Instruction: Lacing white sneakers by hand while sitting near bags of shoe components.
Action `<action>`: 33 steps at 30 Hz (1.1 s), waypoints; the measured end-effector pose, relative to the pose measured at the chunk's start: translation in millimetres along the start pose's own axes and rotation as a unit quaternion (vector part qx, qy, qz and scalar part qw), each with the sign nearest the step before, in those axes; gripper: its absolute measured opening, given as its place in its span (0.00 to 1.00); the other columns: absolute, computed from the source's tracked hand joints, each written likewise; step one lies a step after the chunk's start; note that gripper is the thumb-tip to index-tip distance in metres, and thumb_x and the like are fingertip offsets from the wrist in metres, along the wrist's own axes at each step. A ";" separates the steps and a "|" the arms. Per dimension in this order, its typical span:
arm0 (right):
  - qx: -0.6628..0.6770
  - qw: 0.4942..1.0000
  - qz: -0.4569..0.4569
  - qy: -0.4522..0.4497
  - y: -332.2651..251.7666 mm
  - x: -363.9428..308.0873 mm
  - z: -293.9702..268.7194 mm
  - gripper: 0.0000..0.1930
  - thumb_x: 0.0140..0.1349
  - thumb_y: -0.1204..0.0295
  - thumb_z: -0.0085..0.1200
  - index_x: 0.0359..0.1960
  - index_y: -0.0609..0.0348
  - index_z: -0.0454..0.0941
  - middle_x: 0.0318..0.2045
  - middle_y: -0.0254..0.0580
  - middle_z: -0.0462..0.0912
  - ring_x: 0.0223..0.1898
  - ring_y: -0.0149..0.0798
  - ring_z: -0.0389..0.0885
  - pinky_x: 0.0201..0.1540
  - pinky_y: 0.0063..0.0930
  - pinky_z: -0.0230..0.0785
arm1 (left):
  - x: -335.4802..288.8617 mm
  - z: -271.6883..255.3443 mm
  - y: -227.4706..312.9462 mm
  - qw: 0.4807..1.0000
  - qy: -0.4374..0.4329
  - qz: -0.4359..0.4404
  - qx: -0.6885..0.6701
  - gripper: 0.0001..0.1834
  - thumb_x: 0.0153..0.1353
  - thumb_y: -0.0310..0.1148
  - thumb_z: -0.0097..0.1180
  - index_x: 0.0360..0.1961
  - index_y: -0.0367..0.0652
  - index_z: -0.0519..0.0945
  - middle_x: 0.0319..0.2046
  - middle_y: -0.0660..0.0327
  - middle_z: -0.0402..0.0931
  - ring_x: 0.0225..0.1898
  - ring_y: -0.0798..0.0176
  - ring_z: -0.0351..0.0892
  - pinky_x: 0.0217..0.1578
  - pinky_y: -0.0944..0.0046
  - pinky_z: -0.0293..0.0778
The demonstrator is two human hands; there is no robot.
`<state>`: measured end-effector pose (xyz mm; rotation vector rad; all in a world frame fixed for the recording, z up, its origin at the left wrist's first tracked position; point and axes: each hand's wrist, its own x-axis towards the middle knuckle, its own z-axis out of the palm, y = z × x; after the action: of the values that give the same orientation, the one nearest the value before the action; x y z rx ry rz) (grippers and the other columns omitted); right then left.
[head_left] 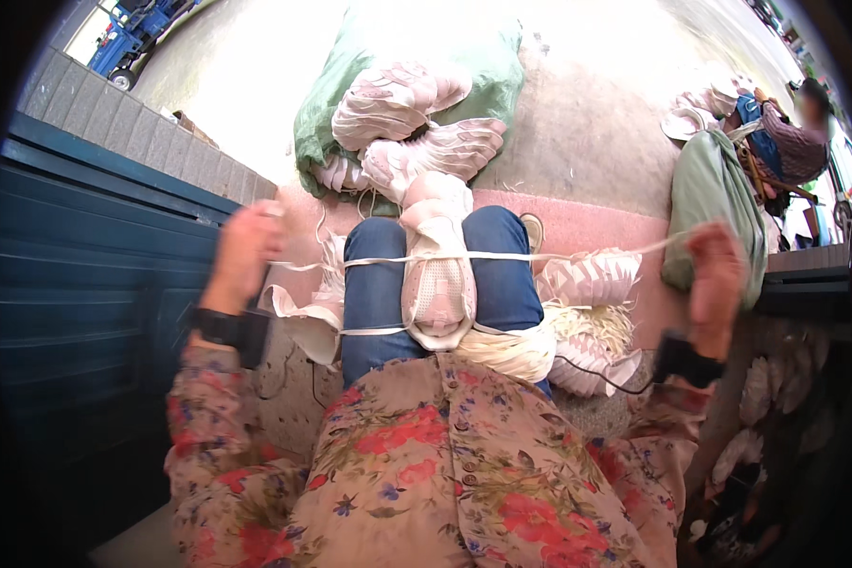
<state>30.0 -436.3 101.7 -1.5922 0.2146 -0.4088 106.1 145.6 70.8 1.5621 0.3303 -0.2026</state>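
Note:
A pale pink and white shoe upper [438, 295] is wedged between my knees, toe end toward me. A white shoelace [502, 256] runs across it, pulled nearly straight out to both sides. My left hand [249, 248], slightly blurred, is closed on the lace's left stretch beside the blue wall. Out to the right, my right hand [717, 284] is raised and closed on the other stretch, also smeared by motion. A bundle of cream laces [506, 350] lies over my right thigh. One more lace strand [374, 331] crosses my left thigh.
Ahead, a green sack [317, 104] has several uppers [393, 99] heaped on it. More uppers [592, 279] lie beside my right leg, another [308, 317] by my left. A dark blue ribbed panel [95, 256] borders the left. At right are a green bag [705, 204] and a seated person [790, 142].

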 end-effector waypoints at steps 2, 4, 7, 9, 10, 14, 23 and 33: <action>-0.227 0.962 -0.052 -0.144 28.9 -19.8 58.3 0.09 0.58 0.80 0.51 0.39 0.57 0.78 0.38 0.35 0.75 0.37 0.29 0.74 0.42 0.23 0.68 | -4.9 59.5 -20.4 0.989 -0.109 -0.039 0.094 0.22 0.59 0.32 0.54 0.53 0.33 0.70 0.34 0.59 0.80 0.30 0.70 0.78 0.29 0.72 0.72; -0.184 0.941 -0.117 -0.259 56.1 -49.4 117.9 0.10 0.52 0.82 0.57 0.34 0.52 0.80 0.38 0.39 0.75 0.40 0.37 0.74 0.42 0.26 0.67 | -11.5 108.0 -36.3 0.970 -0.184 -0.091 0.129 0.16 0.56 0.29 0.56 0.46 0.33 0.76 0.31 0.60 0.81 0.28 0.70 0.79 0.31 0.73 0.72; -0.141 0.897 -0.071 -0.413 72.7 -77.3 172.2 0.04 0.54 0.77 0.57 0.32 0.57 0.81 0.26 0.43 0.78 0.33 0.47 0.76 0.37 0.35 0.68 | -22.9 152.1 -46.8 0.961 -0.223 -0.142 0.083 0.09 0.58 0.26 0.53 0.39 0.33 0.76 0.29 0.59 0.79 0.29 0.70 0.78 0.32 0.72 0.74; -0.184 0.901 -0.088 -0.384 82.4 -79.0 195.7 0.04 0.55 0.76 0.54 0.31 0.60 0.80 0.25 0.46 0.77 0.32 0.50 0.76 0.36 0.39 0.68 | -26.4 165.8 -48.2 0.955 -0.213 -0.186 0.089 0.08 0.60 0.26 0.51 0.38 0.33 0.76 0.31 0.58 0.79 0.31 0.70 0.78 0.34 0.71 0.74; -0.212 0.899 -0.078 -0.376 87.9 -76.1 202.1 0.04 0.55 0.76 0.52 0.30 0.61 0.79 0.25 0.46 0.77 0.32 0.50 0.75 0.37 0.39 0.68 | -25.6 170.8 -49.2 0.953 -0.213 -0.198 0.089 0.08 0.61 0.27 0.50 0.38 0.34 0.76 0.32 0.58 0.79 0.32 0.70 0.78 0.35 0.72 0.75; -0.284 0.875 -0.181 -0.348 108.2 -60.9 207.4 0.03 0.53 0.76 0.51 0.26 0.62 0.76 0.31 0.47 0.77 0.36 0.50 0.74 0.41 0.39 0.67 | -17.4 189.4 -55.0 0.941 -0.229 -0.244 0.049 0.08 0.64 0.28 0.46 0.38 0.34 0.76 0.36 0.58 0.78 0.35 0.69 0.78 0.36 0.71 0.75; -0.328 0.854 -0.233 -0.330 112.6 -45.5 217.5 0.03 0.48 0.79 0.51 0.25 0.61 0.76 0.36 0.43 0.76 0.40 0.50 0.73 0.41 0.40 0.64 | -34.6 200.1 -68.3 0.980 -0.141 -0.137 0.026 0.07 0.66 0.27 0.45 0.41 0.35 0.72 0.37 0.59 0.77 0.39 0.69 0.77 0.41 0.72 0.73; -0.400 0.798 -0.208 -0.401 109.6 -37.7 226.1 0.03 0.48 0.73 0.54 0.25 0.50 0.78 0.25 0.35 0.76 0.35 0.40 0.75 0.37 0.36 0.60 | -40.0 194.2 -70.5 0.987 -0.126 -0.102 0.016 0.08 0.67 0.28 0.44 0.43 0.36 0.69 0.37 0.58 0.76 0.35 0.68 0.77 0.37 0.70 0.74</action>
<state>95.0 -221.0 -16.5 -2.5177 -0.7313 0.0987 60.2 -51.5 13.2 1.5131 0.2872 -0.5623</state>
